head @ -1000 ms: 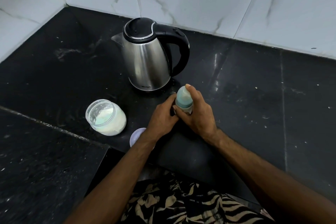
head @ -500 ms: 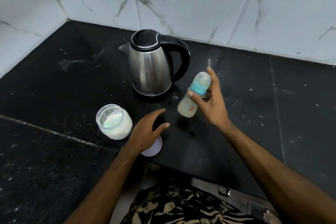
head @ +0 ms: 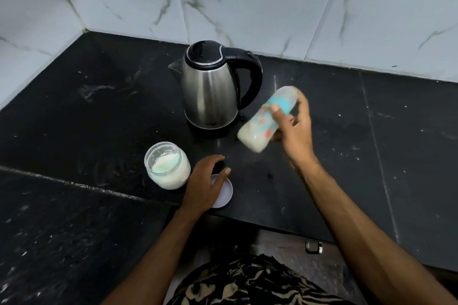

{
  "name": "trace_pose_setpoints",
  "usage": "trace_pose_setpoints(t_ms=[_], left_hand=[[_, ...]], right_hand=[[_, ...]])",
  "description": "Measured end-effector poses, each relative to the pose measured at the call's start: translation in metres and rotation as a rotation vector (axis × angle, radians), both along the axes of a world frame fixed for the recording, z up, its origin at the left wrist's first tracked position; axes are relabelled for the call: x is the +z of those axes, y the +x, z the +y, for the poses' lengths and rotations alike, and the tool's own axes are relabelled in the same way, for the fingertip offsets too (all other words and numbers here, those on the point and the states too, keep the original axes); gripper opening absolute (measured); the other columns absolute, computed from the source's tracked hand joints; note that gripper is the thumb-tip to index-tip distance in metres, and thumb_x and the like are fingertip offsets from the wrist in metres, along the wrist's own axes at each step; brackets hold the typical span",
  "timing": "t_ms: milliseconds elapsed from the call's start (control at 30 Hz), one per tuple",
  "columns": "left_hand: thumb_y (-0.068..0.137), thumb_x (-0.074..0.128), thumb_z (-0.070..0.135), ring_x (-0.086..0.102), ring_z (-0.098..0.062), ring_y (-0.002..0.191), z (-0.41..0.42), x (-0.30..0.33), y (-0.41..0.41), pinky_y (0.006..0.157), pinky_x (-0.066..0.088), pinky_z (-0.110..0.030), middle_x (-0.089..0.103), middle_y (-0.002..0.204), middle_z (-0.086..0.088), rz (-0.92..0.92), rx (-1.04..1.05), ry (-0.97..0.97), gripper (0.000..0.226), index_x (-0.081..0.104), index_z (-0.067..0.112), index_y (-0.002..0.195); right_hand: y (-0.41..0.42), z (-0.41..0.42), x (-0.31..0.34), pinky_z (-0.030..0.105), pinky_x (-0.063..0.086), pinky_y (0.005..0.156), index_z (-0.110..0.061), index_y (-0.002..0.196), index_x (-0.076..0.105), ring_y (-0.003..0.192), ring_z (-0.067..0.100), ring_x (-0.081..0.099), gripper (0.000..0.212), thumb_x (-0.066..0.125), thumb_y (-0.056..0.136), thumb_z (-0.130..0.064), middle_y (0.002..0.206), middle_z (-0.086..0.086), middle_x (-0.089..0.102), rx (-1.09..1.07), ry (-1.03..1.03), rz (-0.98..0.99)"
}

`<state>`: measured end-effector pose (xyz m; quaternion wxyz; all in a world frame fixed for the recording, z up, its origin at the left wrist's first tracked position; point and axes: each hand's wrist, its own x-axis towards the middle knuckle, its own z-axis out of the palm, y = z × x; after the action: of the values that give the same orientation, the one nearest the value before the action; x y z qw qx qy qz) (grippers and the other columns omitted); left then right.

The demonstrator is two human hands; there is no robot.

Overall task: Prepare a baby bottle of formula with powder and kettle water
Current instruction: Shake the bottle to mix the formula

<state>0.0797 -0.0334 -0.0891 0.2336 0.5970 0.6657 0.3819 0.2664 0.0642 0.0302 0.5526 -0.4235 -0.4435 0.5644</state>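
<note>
Nearby kettle point(head: 210, 96), open powder jar point(head: 168, 166); right hand point(head: 295, 131) grip clamps tilted bottle point(head: 262, 126), left point(head: 205, 186) relaxed.

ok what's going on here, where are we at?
A person is making formula at a black counter. The right hand grips the capped baby bottle, held tilted in the air with milky liquid inside; it looks like shaking or mixing. The left hand hovers or rests over the jar's lid, fingers relaxed. The open jar of powder stands beside it, and the kettle sits on its base behind, lid closed.
</note>
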Motion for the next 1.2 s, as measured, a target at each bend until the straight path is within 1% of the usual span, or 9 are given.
trace_pose_setpoints(t_ms=[100,233,300,433,533,633,833,1033,1200], left_hand=[[0.092,0.068,0.02,0.058,-0.016,0.109,0.004,-0.002,0.001,0.098,0.038,-0.017,0.067,0.115,0.002,-0.042,0.043,0.015,0.023,0.068,0.012,0.114],[0.091,0.067,0.01,0.062,-0.024,0.108,0.006,-0.006,0.001,0.095,0.048,-0.038,0.068,0.114,-0.001,-0.115,0.06,0.001,0.021,0.068,0.009,0.112],[0.092,0.067,0.013,0.062,-0.021,0.107,0.005,-0.005,0.001,0.095,0.047,-0.033,0.068,0.112,0.001,-0.122,0.065,0.013,0.019,0.069,0.011,0.11],[0.092,0.059,0.041,0.06,-0.01,0.107,0.002,-0.004,0.001,0.096,0.043,-0.021,0.069,0.109,0.009,-0.157,0.064,0.023,0.031,0.07,0.017,0.108],[0.083,0.058,0.048,0.058,-0.004,0.104,0.002,-0.007,-0.001,0.093,0.043,-0.019,0.065,0.106,0.017,-0.16,0.048,0.033,0.037,0.068,0.02,0.106],[0.078,0.066,0.037,0.06,-0.01,0.106,0.005,-0.01,-0.003,0.092,0.048,-0.029,0.066,0.11,0.012,-0.16,0.01,0.004,0.037,0.068,0.018,0.11],[0.082,0.062,0.039,0.059,-0.007,0.104,0.003,-0.008,0.001,0.094,0.045,-0.026,0.067,0.106,0.014,-0.108,0.056,0.071,0.032,0.068,0.02,0.108],[0.075,0.064,0.035,0.058,-0.005,0.103,0.005,-0.008,0.0,0.091,0.049,-0.031,0.06,0.104,0.022,-0.14,0.065,0.019,0.036,0.068,0.023,0.109],[0.083,0.058,0.044,0.058,-0.005,0.102,0.004,-0.008,0.001,0.093,0.045,-0.026,0.066,0.104,0.016,-0.109,0.066,0.09,0.034,0.069,0.021,0.106]], right_hand=[[-0.006,-0.005,-0.003,0.031,0.056,0.053,-0.02,0.137,0.038,0.083,0.013,0.071,0.049,0.063,0.094,-0.026,0.096,-0.009,0.073,-0.106,-0.068,0.184],[-0.012,-0.039,-0.016,0.035,0.059,0.056,-0.041,0.131,0.045,0.086,0.017,0.074,0.063,0.079,0.079,-0.031,0.096,-0.003,0.075,0.323,-0.035,-0.131],[-0.01,-0.034,-0.013,0.035,0.059,0.055,-0.042,0.13,0.046,0.084,0.018,0.074,0.065,0.08,0.075,-0.035,0.097,-0.002,0.075,0.255,0.021,-0.128],[-0.006,-0.012,-0.001,0.032,0.057,0.054,-0.023,0.137,0.04,0.084,0.016,0.072,0.058,0.068,0.087,-0.033,0.097,-0.007,0.074,-0.12,-0.03,0.192],[-0.013,-0.027,-0.009,0.03,0.057,0.051,-0.028,0.136,0.039,0.082,0.014,0.074,0.057,0.07,0.088,-0.024,0.094,-0.008,0.075,0.066,-0.033,0.032],[-0.016,-0.034,-0.014,0.032,0.06,0.06,-0.032,0.136,0.043,0.088,0.016,0.074,0.068,0.08,0.081,-0.02,0.1,-0.008,0.072,0.35,0.028,-0.194],[-0.019,-0.004,0.002,0.035,0.06,0.058,-0.023,0.14,0.036,0.089,0.016,0.072,0.054,0.065,0.095,-0.023,0.103,-0.007,0.072,-0.093,-0.029,0.17],[-0.014,-0.029,-0.011,0.036,0.061,0.063,-0.033,0.138,0.042,0.092,0.023,0.074,0.072,0.082,0.078,-0.024,0.103,0.004,0.074,0.451,0.002,-0.221],[-0.011,0.002,0.007,0.038,0.06,0.061,-0.025,0.138,0.04,0.088,0.019,0.073,0.054,0.069,0.093,-0.018,0.098,-0.006,0.074,-0.079,-0.016,0.039]])
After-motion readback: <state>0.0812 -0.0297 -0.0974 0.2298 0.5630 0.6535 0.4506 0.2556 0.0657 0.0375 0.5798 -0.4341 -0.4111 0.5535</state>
